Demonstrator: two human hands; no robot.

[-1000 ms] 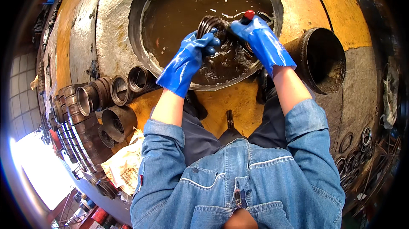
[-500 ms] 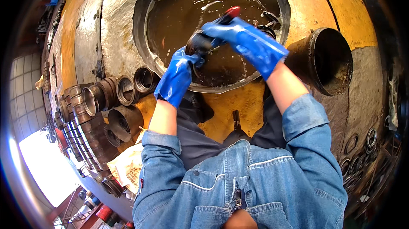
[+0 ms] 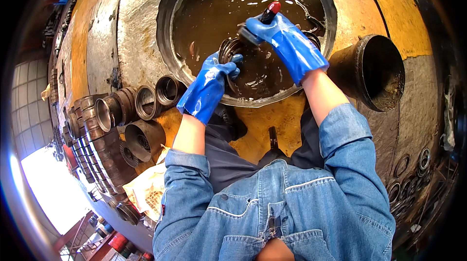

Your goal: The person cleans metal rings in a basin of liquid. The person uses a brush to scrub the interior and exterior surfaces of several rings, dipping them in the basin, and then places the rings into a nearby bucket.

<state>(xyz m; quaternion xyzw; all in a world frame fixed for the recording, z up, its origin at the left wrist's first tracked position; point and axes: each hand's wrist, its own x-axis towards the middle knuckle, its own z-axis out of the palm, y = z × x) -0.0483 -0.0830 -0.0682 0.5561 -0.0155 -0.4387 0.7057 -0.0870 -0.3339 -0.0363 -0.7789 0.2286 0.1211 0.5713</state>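
Both hands are in blue rubber gloves above a wide round tub (image 3: 165, 42) of murky brown liquid. My left hand (image 3: 209, 78) is closed round a dark, wet metal ring (image 3: 228, 49), its fingers hooked over the rim. My right hand (image 3: 282, 35) grips a brush by its black handle with a red end (image 3: 272, 11). The brush's head, somewhat blurred, sits just right of the ring; I cannot tell whether they touch. Another dark ring-shaped part shows partly behind my right glove, by the tub's right side.
A large dark metal cylinder (image 3: 382, 71) lies on its side right of the tub. Several metal sleeves and rings (image 3: 146, 101) are lined up at left. Smaller rings (image 3: 404, 188) rest on the floor at lower right. A pale bag (image 3: 146, 188) lies beside my left arm.
My right hand and the brush have moved slightly right and away from the ring. The ring, hidden behind the brush before, now shows more in my left hand.
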